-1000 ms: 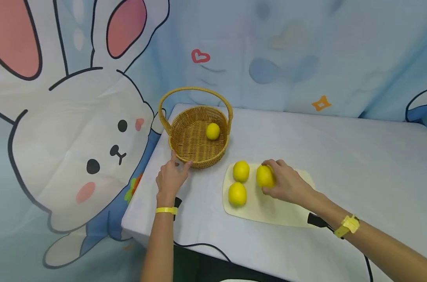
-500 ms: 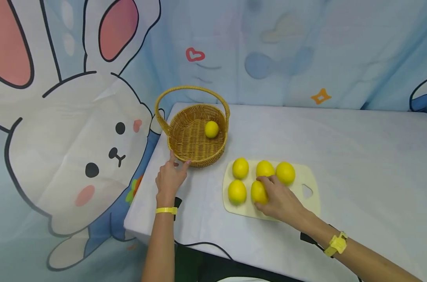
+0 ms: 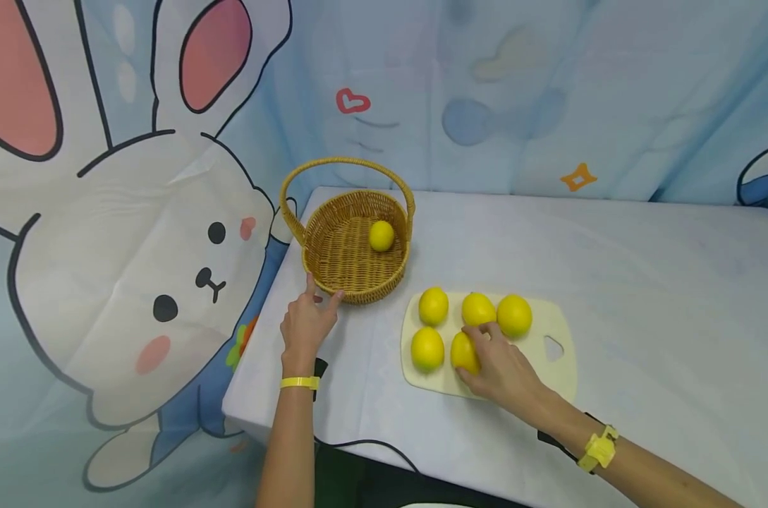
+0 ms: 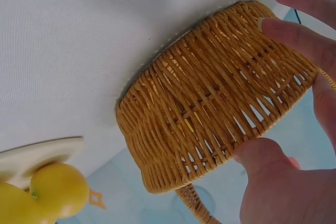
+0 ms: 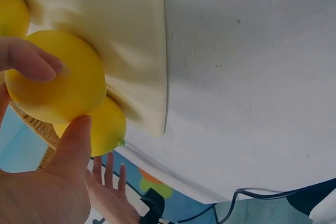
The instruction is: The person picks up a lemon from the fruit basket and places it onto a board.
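Note:
A wicker basket [image 3: 333,261] with a hoop handle stands at the table's back left, one lemon [image 3: 381,236] inside. My left hand [image 3: 307,317] rests against its near wall [image 4: 210,108], fingers straight. A cream cutting board [image 3: 549,374] carries several lemons: three in the far row [image 3: 433,305], [image 3: 477,308], [image 3: 514,315] and one at the near left [image 3: 427,348]. My right hand [image 3: 494,363] grips another lemon [image 3: 462,352] in the near row, thumb and fingers curled round it [image 5: 58,85].
The table [image 3: 644,282] is covered in a pale cloth, its left edge just beyond the basket. A cartoon rabbit backdrop [image 3: 136,247] hangs behind and to the left. A black cable [image 3: 364,443] runs along the near edge.
My right hand left the far-row lemon and came nearer, taking hold of a near-row lemon. The far row now shows uncovered. My left hand stayed on the basket.

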